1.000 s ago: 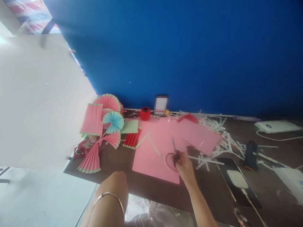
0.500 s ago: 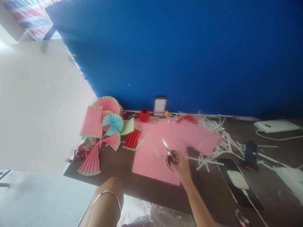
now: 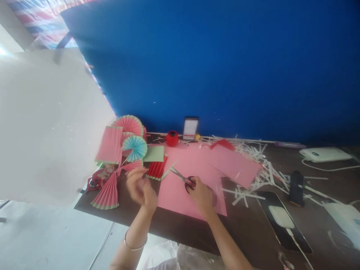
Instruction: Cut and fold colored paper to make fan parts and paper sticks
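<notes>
My right hand [image 3: 201, 195] grips red-handled scissors [image 3: 184, 179], whose blades point up and to the left over a large pink paper sheet [image 3: 185, 180]. My left hand [image 3: 140, 187] is raised above the table edge left of that sheet, with its fingers spread and nothing in them; a thin bangle circles its wrist. It hovers close to a red pleated paper [image 3: 156, 168] and a folded pink fan [image 3: 107, 191].
Pleated pink and teal paper fans [image 3: 132, 144] lie at the left of the dark table [image 3: 247, 228]. A red tape roll [image 3: 172, 138] stands by the blue wall. White paper strips [image 3: 253, 157], a phone [image 3: 284, 219], a power bank [image 3: 323, 153] and a black object [image 3: 296, 182] lie to the right.
My left hand rose from below the table edge to beside the pink sheet. My right hand moved left with the scissors, swinging their blades from pointing up to pointing up-left.
</notes>
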### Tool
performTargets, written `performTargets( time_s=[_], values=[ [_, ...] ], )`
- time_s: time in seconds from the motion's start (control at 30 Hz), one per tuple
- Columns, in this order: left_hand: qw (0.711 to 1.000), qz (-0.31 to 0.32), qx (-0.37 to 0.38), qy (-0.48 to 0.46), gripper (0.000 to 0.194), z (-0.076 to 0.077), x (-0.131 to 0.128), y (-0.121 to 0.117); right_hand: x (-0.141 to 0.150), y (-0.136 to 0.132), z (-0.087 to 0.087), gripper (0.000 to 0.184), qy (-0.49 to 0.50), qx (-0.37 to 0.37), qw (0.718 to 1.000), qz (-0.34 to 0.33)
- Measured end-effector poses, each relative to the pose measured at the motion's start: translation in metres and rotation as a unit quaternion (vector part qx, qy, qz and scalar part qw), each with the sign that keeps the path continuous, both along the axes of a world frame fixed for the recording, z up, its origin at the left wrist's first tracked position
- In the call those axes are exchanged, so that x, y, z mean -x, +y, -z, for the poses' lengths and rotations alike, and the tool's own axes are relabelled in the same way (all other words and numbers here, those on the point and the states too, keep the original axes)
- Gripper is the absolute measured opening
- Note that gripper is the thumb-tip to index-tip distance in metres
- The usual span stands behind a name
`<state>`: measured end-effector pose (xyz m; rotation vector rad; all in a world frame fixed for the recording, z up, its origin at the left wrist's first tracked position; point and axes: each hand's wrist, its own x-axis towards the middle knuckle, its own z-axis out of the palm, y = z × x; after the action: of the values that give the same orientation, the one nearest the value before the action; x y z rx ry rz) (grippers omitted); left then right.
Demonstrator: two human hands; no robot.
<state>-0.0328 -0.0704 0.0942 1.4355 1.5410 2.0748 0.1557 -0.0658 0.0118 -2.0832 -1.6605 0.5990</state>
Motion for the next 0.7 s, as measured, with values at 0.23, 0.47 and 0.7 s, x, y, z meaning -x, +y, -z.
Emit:
performTargets(
  time_s=[0.23,0.47,0.7],
  values=[
    [0.736,0.422,0.414,-0.33,0.034,0.057,-0.047,0.038,-0.023,0.012,-0.009,0.021,0.27,-0.108,0.955,0.06],
    [0.783,0.468,0.341,-0.228,0.031,0.07,-0.084,0.048,-0.029,0.009,-0.002,0.03,0.378,-0.098,0.918,0.061],
    [0.854,0.353,0.287,-0.253,0.04,0.089,-0.081,0.055,-0.029,0.005,0.005,0.031,0.407,-0.078,0.905,0.097]
  ],
)
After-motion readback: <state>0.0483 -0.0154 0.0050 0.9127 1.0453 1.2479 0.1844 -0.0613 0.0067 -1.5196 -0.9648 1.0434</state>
